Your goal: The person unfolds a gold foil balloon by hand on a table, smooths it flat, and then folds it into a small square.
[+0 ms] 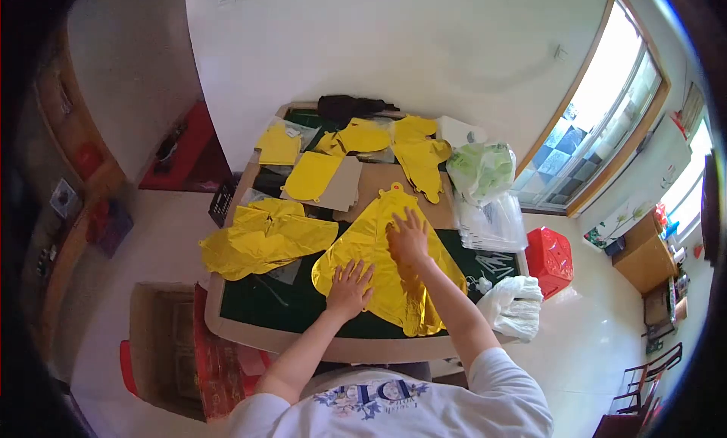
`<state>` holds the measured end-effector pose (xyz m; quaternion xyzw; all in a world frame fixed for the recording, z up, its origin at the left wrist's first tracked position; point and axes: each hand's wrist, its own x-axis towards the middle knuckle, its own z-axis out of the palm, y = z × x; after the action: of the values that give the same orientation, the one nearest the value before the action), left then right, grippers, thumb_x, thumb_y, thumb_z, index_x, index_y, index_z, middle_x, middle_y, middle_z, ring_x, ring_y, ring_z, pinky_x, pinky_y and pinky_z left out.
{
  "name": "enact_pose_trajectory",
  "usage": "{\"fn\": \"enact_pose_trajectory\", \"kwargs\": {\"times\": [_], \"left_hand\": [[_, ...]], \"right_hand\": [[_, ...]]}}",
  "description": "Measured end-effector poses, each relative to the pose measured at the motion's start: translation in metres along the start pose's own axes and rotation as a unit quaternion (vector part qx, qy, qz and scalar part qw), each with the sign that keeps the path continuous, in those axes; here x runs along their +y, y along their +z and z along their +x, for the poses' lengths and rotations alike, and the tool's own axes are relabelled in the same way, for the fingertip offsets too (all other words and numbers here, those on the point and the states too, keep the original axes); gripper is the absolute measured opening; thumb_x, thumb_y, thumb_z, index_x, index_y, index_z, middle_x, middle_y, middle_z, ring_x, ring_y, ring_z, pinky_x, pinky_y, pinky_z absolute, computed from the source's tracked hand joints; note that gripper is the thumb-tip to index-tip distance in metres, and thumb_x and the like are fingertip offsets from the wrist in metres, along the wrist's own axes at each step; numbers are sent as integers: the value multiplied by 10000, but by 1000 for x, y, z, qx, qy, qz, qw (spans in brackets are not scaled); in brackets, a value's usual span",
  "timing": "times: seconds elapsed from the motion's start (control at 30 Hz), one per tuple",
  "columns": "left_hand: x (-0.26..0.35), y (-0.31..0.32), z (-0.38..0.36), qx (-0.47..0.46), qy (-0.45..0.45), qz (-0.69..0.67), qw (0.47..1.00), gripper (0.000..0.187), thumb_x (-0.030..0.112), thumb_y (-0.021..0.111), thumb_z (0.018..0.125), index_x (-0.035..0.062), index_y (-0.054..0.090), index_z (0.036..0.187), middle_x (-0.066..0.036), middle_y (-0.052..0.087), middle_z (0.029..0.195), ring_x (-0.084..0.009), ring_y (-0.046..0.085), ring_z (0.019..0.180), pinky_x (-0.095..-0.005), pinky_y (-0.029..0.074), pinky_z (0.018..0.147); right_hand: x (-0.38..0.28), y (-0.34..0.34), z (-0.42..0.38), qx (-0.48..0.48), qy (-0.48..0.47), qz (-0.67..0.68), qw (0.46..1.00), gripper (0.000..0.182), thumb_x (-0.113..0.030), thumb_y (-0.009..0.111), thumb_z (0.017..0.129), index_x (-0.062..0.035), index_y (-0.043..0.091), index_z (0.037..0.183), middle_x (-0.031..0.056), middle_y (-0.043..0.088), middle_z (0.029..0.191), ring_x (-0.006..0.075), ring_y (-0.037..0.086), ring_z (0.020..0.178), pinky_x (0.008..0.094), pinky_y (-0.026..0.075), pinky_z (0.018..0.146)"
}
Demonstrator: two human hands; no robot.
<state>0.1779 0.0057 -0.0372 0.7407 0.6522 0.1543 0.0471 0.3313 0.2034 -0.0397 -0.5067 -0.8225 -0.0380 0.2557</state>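
Observation:
A shiny gold foil sheet (363,245), which looks like a flat deflated foil balloon, lies spread on the green table top in front of me. It is broad near me and narrows to a rounded tip with small tabs at the far end. My left hand (350,290) rests on its left part, fingers spread. Farther up and to the right, my right hand (410,240) lies on the foil with its fingers apart. Beside my left hand is another crumpled gold foil piece (265,237). Neither hand grasps anything.
Beyond are more gold foil pieces (418,154), a grey card (348,184) and a black cloth (352,106). Clear plastic bags (492,222) and a white bundle (511,305) lie right. A red stool (549,256) stands right; an open cardboard box (163,347) is on the floor left.

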Motion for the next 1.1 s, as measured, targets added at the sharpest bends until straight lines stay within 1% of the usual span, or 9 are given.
{"fn": "enact_pose_trajectory", "kwargs": {"times": [0.07, 0.1, 0.3, 0.43, 0.53, 0.6, 0.73, 0.9, 1.1], "left_hand": [[0, 0, 1, -4, -1, -3, 1000, 563, 389, 480, 949, 200, 313, 1453, -113, 342, 1480, -305, 272, 1390, -521, 159, 1142], [0, 1, 1, -5, -1, -2, 1000, 559, 386, 480, 950, 199, 317, 1451, -114, 341, 1481, -304, 272, 1390, -521, 158, 1142], [-1, 2, 2, 1, -3, -19, 1000, 557, 393, 486, 944, 196, 336, 1443, -118, 343, 1479, -308, 273, 1388, -529, 157, 1139], [0, 1, 0, 11, -2, -31, 999, 529, 405, 496, 937, 193, 398, 1412, -123, 344, 1477, -311, 280, 1383, -532, 157, 1138], [0, 0, 1, -26, -3, -9, 1000, 523, 439, 473, 939, 207, 417, 1405, -115, 329, 1493, -297, 254, 1402, -520, 146, 1141], [-1, 2, 0, 2, 3, -15, 1000, 489, 426, 508, 928, 204, 477, 1363, -125, 346, 1475, -312, 281, 1384, -533, 158, 1137], [-1, 2, 0, 3, 5, -15, 1000, 491, 422, 507, 929, 210, 468, 1371, -124, 336, 1481, -310, 268, 1391, -530, 158, 1138], [-2, 1, 0, 9, 11, -17, 1000, 495, 414, 506, 926, 205, 466, 1373, -128, 341, 1480, -317, 273, 1389, -527, 162, 1136], [-1, -1, 2, 9, 9, -20, 1000, 513, 411, 519, 917, 198, 455, 1380, -136, 359, 1468, -325, 275, 1386, -515, 168, 1137]], "right_hand": [[-12, -2, -13, -77, -62, 0, 995, 454, -336, 506, 927, -220, 466, 1365, 111, 324, 1494, 313, 266, 1391, 624, 187, 1080], [-14, 0, -18, -120, -41, 14, 992, 458, -362, 469, 942, -253, 444, 1386, 98, 297, 1513, 301, 234, 1409, 635, 166, 1084], [-19, 3, -21, -129, -21, 25, 991, 469, -395, 413, 965, -243, 413, 1409, 108, 289, 1518, 308, 224, 1414, 615, 151, 1094], [-21, 1, -22, -135, -16, 23, 990, 471, -392, 414, 966, -243, 408, 1412, 111, 293, 1516, 310, 222, 1414, 615, 155, 1093], [-18, 5, -21, -130, -26, 10, 991, 476, -393, 412, 966, -246, 400, 1418, 113, 290, 1517, 315, 226, 1413, 617, 157, 1093], [-17, 6, -22, -128, -27, 9, 991, 468, -399, 401, 967, -260, 406, 1415, 101, 283, 1524, 301, 213, 1420, 608, 141, 1102], [-18, 2, -19, -120, -30, 10, 992, 461, -380, 425, 964, -242, 426, 1404, 106, 298, 1515, 305, 230, 1415, 609, 164, 1094], [8, -35, -21, -30, 1, 106, 994, 436, -229, 523, 935, -190, 470, 1366, 113, 355, 1479, 314, 269, 1397, 576, 192, 1103], [31, -102, -81, -81, 1, 117, 990, 389, -104, 521, 912, -132, 548, 1299, 115, 411, 1452, 295, 313, 1387, 516, 216, 1119]]}}
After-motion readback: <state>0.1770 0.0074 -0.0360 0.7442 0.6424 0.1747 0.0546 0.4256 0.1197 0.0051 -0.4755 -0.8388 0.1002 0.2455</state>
